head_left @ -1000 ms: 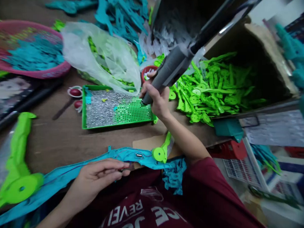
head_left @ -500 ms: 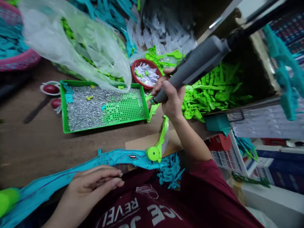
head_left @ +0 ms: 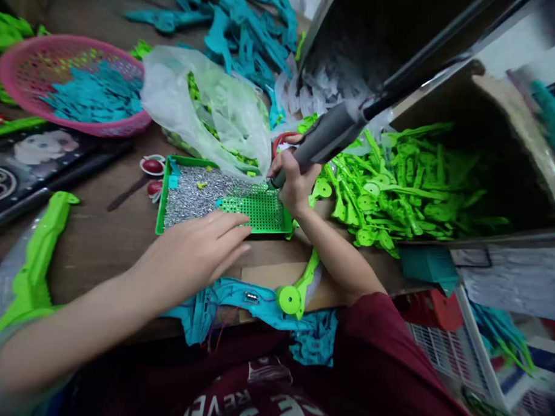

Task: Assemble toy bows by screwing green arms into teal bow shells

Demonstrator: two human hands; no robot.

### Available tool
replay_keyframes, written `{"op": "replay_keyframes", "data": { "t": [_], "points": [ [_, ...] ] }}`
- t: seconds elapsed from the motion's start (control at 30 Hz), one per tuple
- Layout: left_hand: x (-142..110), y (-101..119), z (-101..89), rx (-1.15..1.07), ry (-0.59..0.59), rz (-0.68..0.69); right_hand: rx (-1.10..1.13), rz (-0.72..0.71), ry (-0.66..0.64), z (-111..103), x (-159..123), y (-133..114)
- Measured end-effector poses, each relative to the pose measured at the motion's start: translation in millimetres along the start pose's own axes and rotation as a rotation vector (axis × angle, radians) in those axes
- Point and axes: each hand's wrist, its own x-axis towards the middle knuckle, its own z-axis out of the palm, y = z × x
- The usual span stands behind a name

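While your right hand [head_left: 298,184] clamps the grey screwdriver [head_left: 326,135], your left hand [head_left: 194,247] over the green tray's [head_left: 259,216] near edge, its grip impossible to tell

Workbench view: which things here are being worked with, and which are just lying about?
Apparently in use:
- Grey power screwdriver, in the right hand
- Green perforated tray of small metal pieces, under the left hand
- Teal wired part, near both forearms

Seemingly just lying about:
- Pink basket of teal pieces
- Translucent plastic bag
- Cardboard box beside lime parts
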Motion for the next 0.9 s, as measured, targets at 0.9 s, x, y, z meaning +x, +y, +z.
{"op": "replay_keyframes", "data": {
  "t": [0.9],
  "points": [
    [-28.4,117.4,83.5,-0.177,-0.027,-0.011,-0.002,0.037,0.095,-44.9,-62.1,-136.0]
  ]
}}
